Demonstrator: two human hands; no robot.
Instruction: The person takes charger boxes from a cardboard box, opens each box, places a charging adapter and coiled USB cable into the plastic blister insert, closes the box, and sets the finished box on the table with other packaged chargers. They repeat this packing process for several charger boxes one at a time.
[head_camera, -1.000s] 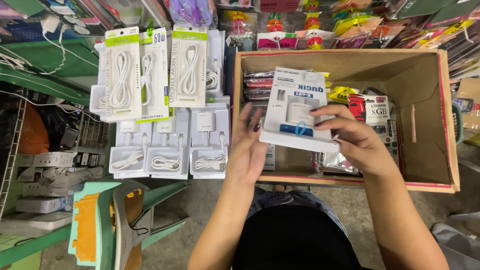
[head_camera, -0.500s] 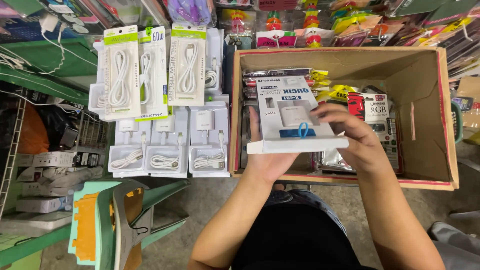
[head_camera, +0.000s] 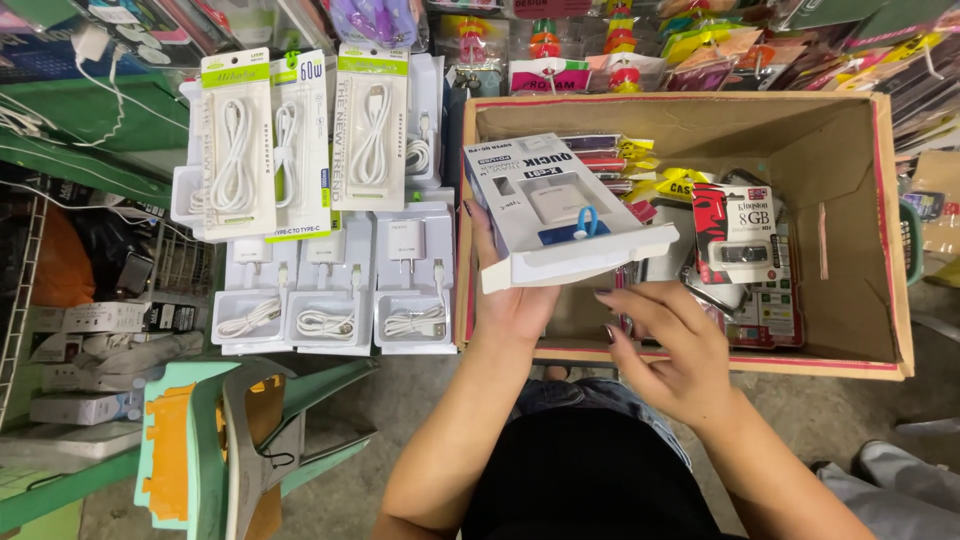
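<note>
White charger pack (head_camera: 560, 215): a flat white box with a clear window; inside show a white adapter and a small blue loop. It is held in the air above the near left corner of the cardboard box (head_camera: 880, 200)
Long axis: it runs from the upper left to the lower right of the view, the thick white edge turned towards the person, the printed face turned up
Left hand (head_camera: 510, 295): it grasps the pack from below, at its left and near part; the thumb lies along the left side and the fingers are hidden under the pack
Right hand (head_camera: 665, 350): open and released, fingers spread and a little bent, holding nothing; it hovers just below the lower right end of the pack, not touching it as far as I can see
Direction from the hands: the pack lies up and to the left of the right hand, and directly on the left hand
Nearer hand: the left one, which carries it alone
Inside the cardboard box: a carded flash drive (head_camera: 745, 235) in red and black stands to the right of the pack, near it but apart; more flat packets lie beneath, half covered
Left of the cardboard box: cable packs (head_camera: 235, 150) stand upright in a row, and below them white charger sets (head_camera: 400, 280) lie in open trays, apart from both hands
Nearest ground: a green plastic stool (head_camera: 230, 430) stands at the lower left, well apart from the pack
</note>
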